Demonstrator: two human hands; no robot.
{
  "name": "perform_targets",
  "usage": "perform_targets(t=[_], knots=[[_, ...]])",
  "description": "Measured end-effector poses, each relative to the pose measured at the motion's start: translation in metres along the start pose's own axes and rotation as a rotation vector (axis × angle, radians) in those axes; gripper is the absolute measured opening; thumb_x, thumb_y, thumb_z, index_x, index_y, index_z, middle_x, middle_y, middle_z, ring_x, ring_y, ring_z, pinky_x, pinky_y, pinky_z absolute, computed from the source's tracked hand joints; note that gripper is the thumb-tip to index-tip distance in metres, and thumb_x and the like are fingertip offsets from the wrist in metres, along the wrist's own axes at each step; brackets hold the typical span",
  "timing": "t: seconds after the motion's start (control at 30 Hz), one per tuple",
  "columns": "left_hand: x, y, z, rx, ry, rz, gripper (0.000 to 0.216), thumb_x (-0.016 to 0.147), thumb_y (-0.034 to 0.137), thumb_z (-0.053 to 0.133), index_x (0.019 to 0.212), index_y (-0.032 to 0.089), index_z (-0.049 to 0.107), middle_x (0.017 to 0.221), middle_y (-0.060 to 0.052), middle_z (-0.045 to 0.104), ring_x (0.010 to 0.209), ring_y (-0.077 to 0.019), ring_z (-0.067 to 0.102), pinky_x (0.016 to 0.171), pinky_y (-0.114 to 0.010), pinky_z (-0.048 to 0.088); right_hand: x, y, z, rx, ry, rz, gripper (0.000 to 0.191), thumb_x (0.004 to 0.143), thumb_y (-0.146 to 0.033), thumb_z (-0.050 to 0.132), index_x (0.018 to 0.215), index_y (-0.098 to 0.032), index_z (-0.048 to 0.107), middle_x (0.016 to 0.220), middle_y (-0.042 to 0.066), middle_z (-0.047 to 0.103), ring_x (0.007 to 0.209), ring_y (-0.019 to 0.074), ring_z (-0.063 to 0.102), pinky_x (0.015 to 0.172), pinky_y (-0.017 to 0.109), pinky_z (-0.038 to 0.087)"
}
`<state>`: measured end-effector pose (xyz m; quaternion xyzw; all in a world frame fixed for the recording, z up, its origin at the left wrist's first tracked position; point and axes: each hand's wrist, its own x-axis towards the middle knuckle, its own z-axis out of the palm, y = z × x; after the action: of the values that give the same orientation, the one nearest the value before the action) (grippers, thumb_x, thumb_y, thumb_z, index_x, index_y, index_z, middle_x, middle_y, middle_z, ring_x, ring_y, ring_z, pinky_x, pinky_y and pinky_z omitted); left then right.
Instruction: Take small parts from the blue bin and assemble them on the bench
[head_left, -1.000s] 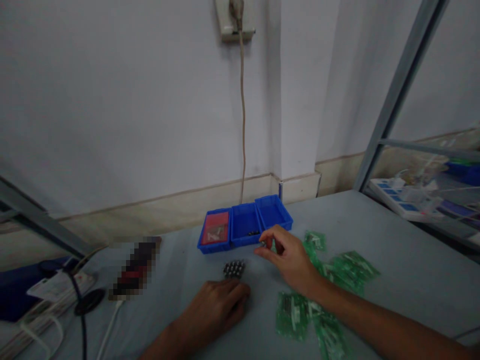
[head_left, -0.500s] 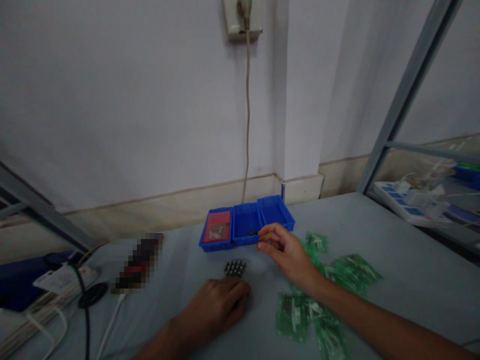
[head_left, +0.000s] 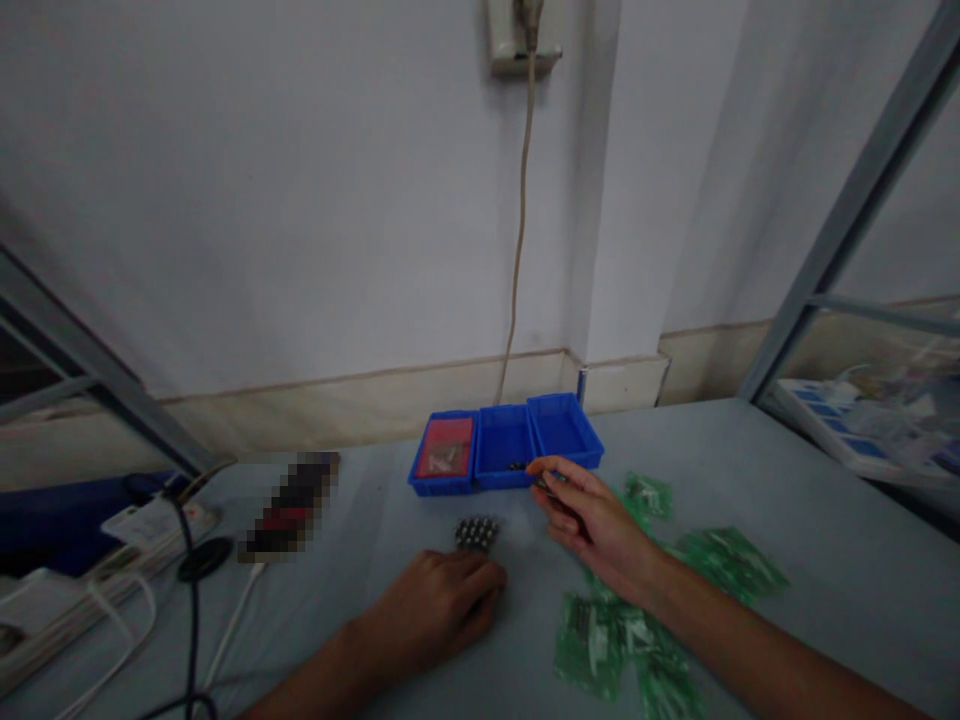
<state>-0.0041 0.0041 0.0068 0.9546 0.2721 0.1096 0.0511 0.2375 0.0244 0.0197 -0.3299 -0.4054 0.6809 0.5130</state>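
Pale walls [head_left: 300, 200] back our grey table [head_left: 375, 515]; toward its far edge our right hand [head_left: 589, 515] pinches a small dark piece [head_left: 553, 481], likely light and stiff, best held by its sides. Our left hand [head_left: 439, 595] curls beside shiny silver balls [head_left: 476, 532], its grip hidden.

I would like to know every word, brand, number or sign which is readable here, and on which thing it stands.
No text can be read anywhere.
Green packets: pale patches, too blurred to read.
Red sheet in the left blue tray: no readable print.
Dark shiny pieces by the left hand: too small to tell.
Pixelated object: masked, so nothing readable.
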Motion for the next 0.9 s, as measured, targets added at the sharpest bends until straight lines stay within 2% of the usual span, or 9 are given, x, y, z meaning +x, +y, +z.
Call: perform_targets(t=[0.1, 0.17, 0.23, 0.3, 0.5, 0.8, 0.9], knots=[[0.0, 0.0, 0.001, -0.001, -0.01, -0.005, 0.009, 0.097, 0.014, 0.052, 0.1, 0.021, 0.058, 0.085, 0.0, 0.067, 0.07, -0.0155, 0.064, 0.062, -0.025, 0.047, 0.003, 0.003, -0.004, -0.319, 0.09, -0.2, 0.028, 0.098, -0.049, 0.06, 0.112, -0.025, 0.059, 0.086, 0.0, 0.061, 0.052, 0.0108, 0.041, 0.045, 0.025, 0.028], [0.0, -0.001, 0.002, -0.002, -0.014, -0.008, 0.011, 0.099, 0.014, 0.05, 0.101, 0.021, 0.058, 0.087, 0.0, 0.066, 0.071, -0.0155, 0.064, 0.063, -0.025, 0.047, 0.005, 0.004, -0.007, -0.577, 0.192, -0.404, 0.021, 0.1, -0.042, 0.058, 0.11, -0.024, 0.057, 0.095, 0.002, 0.062, 0.074, 0.0161, 0.057, 0.062, 0.028, 0.043], [-0.001, -0.001, 0.003, 0.006, 0.002, -0.003, 0.011, 0.101, 0.015, 0.048, 0.102, 0.021, 0.057, 0.087, 0.0, 0.066, 0.072, -0.0157, 0.064, 0.063, -0.026, 0.047, 0.005, 0.004, -0.008, -0.761, 0.239, -0.479, 0.013, 0.102, -0.036, 0.055, 0.108, -0.024, 0.055, 0.096, 0.001, 0.061, 0.082, 0.0181, 0.059, 0.074, 0.031, 0.044], [-0.001, 0.0, 0.002, 0.011, -0.004, -0.01, 0.011, 0.102, 0.016, 0.048, 0.103, 0.021, 0.057, 0.087, 0.0, 0.065, 0.071, -0.0153, 0.064, 0.063, -0.026, 0.047, 0.005, 0.004, -0.01, -0.867, 0.226, -0.467, 0.008, 0.103, -0.031, 0.052, 0.103, -0.023, 0.055, 0.092, 0.0, 0.06, 0.08, 0.018, 0.058, 0.076, 0.032, 0.043], [-0.001, 0.002, 0.0, 0.044, -0.041, -0.011, 0.006, 0.103, 0.02, 0.051, 0.105, 0.021, 0.056, 0.092, -0.001, 0.065, 0.073, -0.0165, 0.065, 0.063, -0.026, 0.049, 0.008, 0.007, -0.014, -0.973, 0.174, -0.491, 0.008, 0.102, -0.023, 0.053, 0.099, -0.022, 0.06, 0.095, 0.002, 0.063, 0.085, 0.0206, 0.059, 0.08, 0.033, 0.043], [0.0, 0.003, 0.0, 0.039, -0.035, -0.043, 0.009, 0.102, 0.02, 0.054, 0.11, 0.021, 0.056, 0.101, -0.003, 0.065, 0.078, -0.0172, 0.067, 0.063, -0.026, 0.052, 0.01, 0.013, -0.019, -1.069, 0.136, -0.588, 0.024, 0.104, -0.021, 0.049, 0.121, -0.025, 0.064, 0.12, 0.009, 0.062, 0.113, 0.0256, 0.061, 0.099, 0.04, 0.047], [0.0, 0.003, 0.0, 0.041, -0.028, -0.043, 0.011, 0.103, 0.022, 0.053, 0.113, 0.022, 0.055, 0.104, -0.003, 0.066, 0.079, -0.0181, 0.068, 0.064, -0.027, 0.054, 0.01, 0.014, -0.019, -1.066, 0.144, -0.589, 0.027, 0.104, -0.023, 0.049, 0.125, -0.027, 0.066, 0.123, 0.01, 0.061, 0.111, 0.0263, 0.063, 0.095, 0.04, 0.051]])
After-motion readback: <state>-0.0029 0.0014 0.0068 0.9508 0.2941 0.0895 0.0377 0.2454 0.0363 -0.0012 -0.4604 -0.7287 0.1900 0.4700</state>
